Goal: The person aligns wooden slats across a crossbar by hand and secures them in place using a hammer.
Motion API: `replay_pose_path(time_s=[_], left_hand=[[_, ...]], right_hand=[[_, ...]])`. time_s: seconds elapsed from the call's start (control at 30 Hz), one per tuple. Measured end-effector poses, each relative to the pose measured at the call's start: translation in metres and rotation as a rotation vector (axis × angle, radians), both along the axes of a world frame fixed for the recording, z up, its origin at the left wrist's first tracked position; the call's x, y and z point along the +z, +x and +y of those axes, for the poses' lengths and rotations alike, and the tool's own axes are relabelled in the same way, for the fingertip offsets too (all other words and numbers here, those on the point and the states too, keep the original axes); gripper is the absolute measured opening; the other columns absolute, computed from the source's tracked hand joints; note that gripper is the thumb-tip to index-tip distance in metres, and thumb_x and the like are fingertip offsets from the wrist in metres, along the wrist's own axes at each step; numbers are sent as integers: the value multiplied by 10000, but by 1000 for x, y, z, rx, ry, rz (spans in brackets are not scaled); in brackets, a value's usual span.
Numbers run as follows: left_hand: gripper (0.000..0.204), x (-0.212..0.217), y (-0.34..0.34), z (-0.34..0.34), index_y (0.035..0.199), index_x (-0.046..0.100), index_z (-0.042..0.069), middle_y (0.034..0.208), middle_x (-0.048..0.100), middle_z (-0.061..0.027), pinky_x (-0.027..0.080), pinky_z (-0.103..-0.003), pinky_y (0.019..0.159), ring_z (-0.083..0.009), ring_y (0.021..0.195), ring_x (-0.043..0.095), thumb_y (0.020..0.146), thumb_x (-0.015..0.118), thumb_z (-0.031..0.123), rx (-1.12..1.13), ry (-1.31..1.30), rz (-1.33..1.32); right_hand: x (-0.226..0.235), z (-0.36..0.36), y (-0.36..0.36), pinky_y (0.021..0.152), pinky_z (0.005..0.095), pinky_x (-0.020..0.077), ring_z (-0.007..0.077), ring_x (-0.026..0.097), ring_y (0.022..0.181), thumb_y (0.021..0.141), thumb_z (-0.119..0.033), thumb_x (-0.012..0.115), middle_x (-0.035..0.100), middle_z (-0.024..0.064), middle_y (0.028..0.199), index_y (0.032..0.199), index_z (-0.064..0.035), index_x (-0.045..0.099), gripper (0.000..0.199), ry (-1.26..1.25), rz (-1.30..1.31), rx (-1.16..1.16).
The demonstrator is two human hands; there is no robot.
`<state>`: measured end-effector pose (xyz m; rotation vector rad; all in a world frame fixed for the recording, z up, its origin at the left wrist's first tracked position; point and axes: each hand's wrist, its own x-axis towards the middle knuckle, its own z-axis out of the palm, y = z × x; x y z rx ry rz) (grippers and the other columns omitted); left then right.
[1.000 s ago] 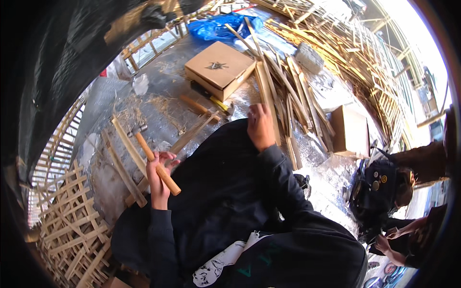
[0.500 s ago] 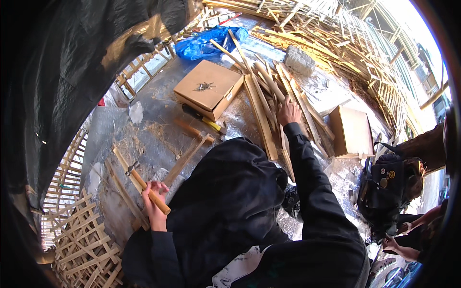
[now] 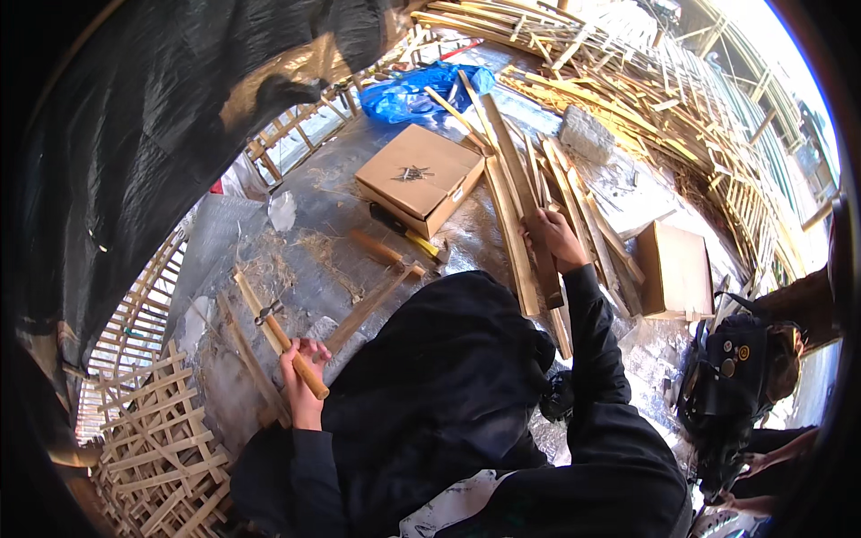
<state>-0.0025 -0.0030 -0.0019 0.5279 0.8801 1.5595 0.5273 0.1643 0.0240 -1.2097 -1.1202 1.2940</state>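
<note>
The right hand (image 3: 552, 238) has moved forward since a moment ago and now lies on a long slat (image 3: 525, 202) in the pile of slats, well ahead of the body. Its fingers curl over the slat, so it looks ready to lift. The left hand (image 3: 300, 381) still grips a hammer (image 3: 289, 345), fingers shut tight round the handle. A brown box (image 3: 417, 175) sits just left of the slats.

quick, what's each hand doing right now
Left hand: closed around the wooden handle of a hammer.
Right hand: fingers curled on a long wooden slat in the pile.
</note>
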Motion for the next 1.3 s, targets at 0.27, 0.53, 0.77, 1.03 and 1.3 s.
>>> replay_pose_path(time_s=[0.27,0.53,0.77,1.03,1.3], left_hand=[[191,23,-52,-7,1064,551,123,928,559,-49,512,-397,863,-217,915,615,1071,567,314,-30,78,-39],[309,10,-116,-31,1068,639,44,948,739,-114,558,-357,776,-208,827,695,1007,654,347,212,-222,243],[338,-1,-123,-31,1099,619,41,1005,738,-134,566,-376,802,-233,848,700,1007,663,363,251,-162,188],[272,9,-110,-20,1068,611,31,983,725,-124,543,-356,767,-188,835,666,1013,618,297,251,-245,172],[248,-5,-95,-15,1074,604,29,980,701,-96,546,-348,766,-158,834,641,1011,627,268,272,-383,248]], right_hand=[[8,29,-164,564,321,543,183,639,641,1180,-383,520,703,99,957,1167,-11,602,381,-79,366,165],[-32,20,-385,541,366,512,184,704,618,1112,-160,584,638,122,740,1044,35,641,215,148,-99,318],[-101,18,-452,905,354,516,251,695,992,1010,-91,596,759,175,1039,1198,93,708,286,76,-44,424],[-88,-2,-456,937,322,495,182,646,1038,1023,-15,621,723,111,1182,1285,60,666,276,-188,341,589],[-96,-23,-477,820,496,580,486,729,959,844,12,666,731,326,1045,1274,70,643,434,338,-522,450]])
